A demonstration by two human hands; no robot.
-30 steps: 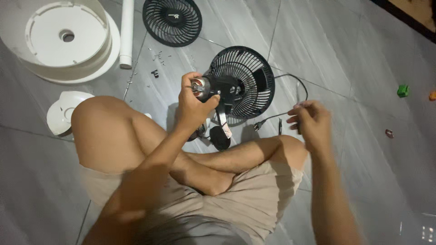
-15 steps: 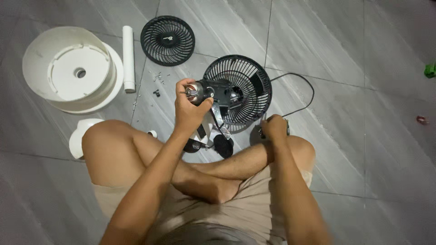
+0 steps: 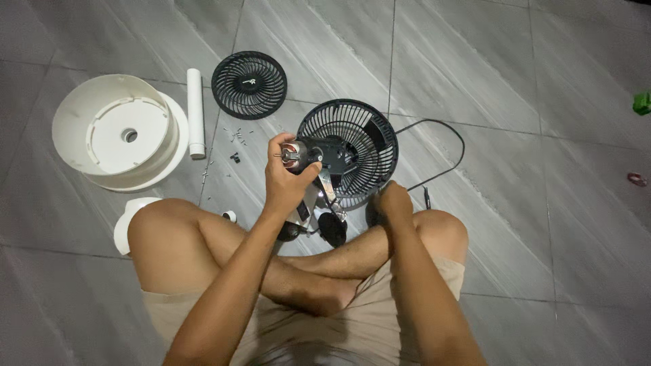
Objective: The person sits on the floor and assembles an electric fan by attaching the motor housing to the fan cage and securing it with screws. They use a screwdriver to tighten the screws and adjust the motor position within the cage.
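I sit cross-legged on a grey tiled floor. My left hand (image 3: 286,177) grips the fan motor (image 3: 297,154), a copper-wound unit fixed to the back of a black rear fan grille (image 3: 359,146). My right hand (image 3: 393,201) rests low by my knee, fingers curled down near the black power cord (image 3: 444,146) and its plug end; what it holds is hidden. Black and white fan parts (image 3: 324,215) lie just under the motor.
A black front grille (image 3: 249,85) lies flat at the back. A white round fan base (image 3: 122,132), a white tube (image 3: 196,112), a white cover piece (image 3: 129,220) and scattered small screws (image 3: 236,135) sit to the left. A green object (image 3: 641,103) lies far right.
My right hand dropped from mid-air down to the floor by my knee near the cord. The view shifted, so everything sits lower in frame. The left hand kept its grip on the motor.
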